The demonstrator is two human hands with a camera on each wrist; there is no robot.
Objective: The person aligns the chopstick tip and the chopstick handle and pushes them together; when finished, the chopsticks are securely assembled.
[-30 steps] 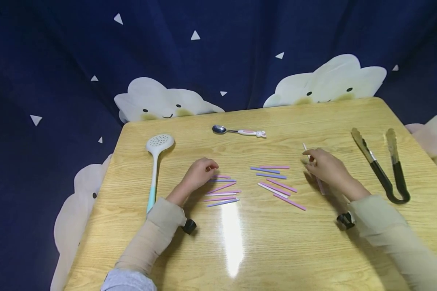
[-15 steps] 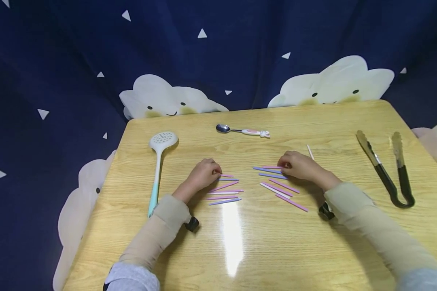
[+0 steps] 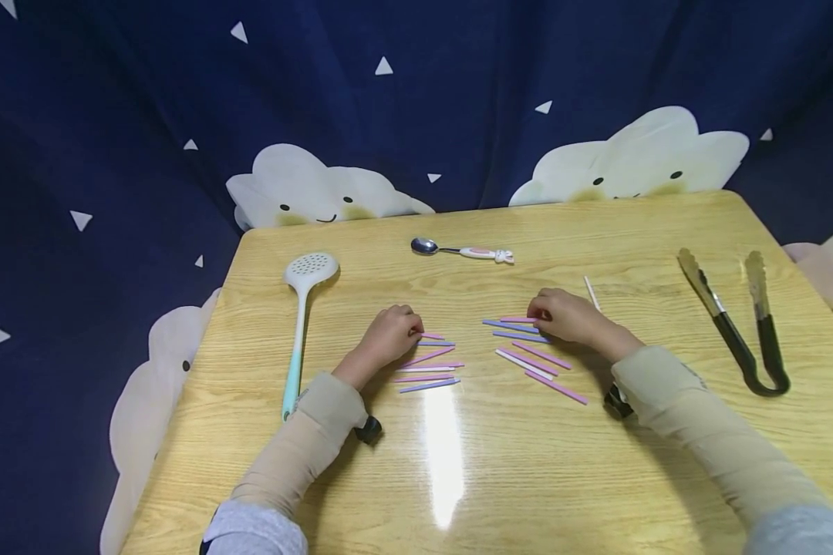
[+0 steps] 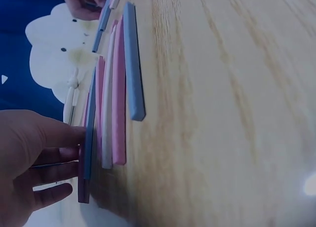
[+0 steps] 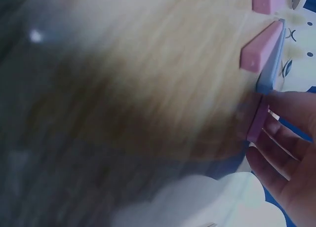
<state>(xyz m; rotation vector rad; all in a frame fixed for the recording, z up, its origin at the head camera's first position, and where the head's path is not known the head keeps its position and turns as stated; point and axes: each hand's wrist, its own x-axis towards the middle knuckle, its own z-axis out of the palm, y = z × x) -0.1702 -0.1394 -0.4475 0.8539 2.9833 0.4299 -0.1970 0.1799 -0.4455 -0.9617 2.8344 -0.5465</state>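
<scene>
My left hand [image 3: 389, 337] is at the left ends of the left group of sticks. Its thumb and fingertips pinch the farthest pink stick [image 4: 83, 190], beside a blue stick [image 4: 90, 123]. More pink, white and blue sticks lie nearer me in that group. Over the right group, my right hand [image 3: 565, 314] pinches the right end of its farthest pink stick [image 3: 516, 319]; in the right wrist view this pink stick [image 5: 257, 119] sits between thumb and fingers. Blue sticks [image 3: 510, 325] lie just in front of it, with pink and white ones closer to me.
A white stick [image 3: 591, 293] lies behind my right wrist. At the left is a skimmer [image 3: 300, 331] with a pale green handle. A spoon [image 3: 482, 252] with a rabbit-ended handle lies at the back. Black-handled tongs [image 3: 739, 343] rest spread at the right.
My right hand has moved left from the lone white stick to the far pink stick of the right group. The left hand has stayed at its group, its fingers coming onto the far pink stick.
</scene>
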